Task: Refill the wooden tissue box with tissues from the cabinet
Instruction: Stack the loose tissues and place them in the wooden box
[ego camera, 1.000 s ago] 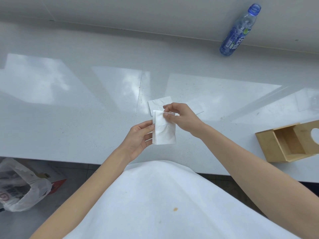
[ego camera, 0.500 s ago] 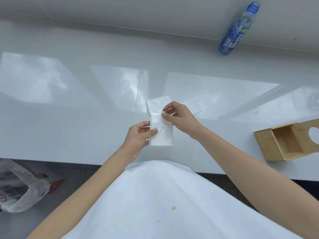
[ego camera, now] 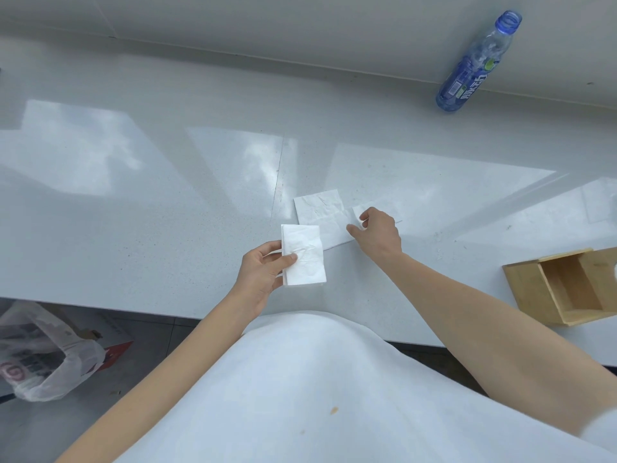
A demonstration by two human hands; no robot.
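Note:
A small folded stack of white tissues (ego camera: 303, 255) sits in my left hand (ego camera: 263, 275), thumb on top, just above the white counter (ego camera: 133, 228). My right hand (ego camera: 375, 233) rests farther back on a flat white tissue (ego camera: 320, 212) lying on the counter, fingers curled at its right end; whether they pinch it is unclear. The wooden tissue box (ego camera: 564, 289) lies on its side at the right edge, its open inside facing me and holding nothing I can see.
A blue plastic bottle (ego camera: 474, 65) without a cap leans against the back wall at the upper right. Below the counter's front edge on the left, a white plastic bag (ego camera: 46, 355) lies on the floor beside a red-edged carton.
My right hand has let go of the folded stack and moved back and right onto the flat tissue. My left hand now holds the stack alone, slightly lower.

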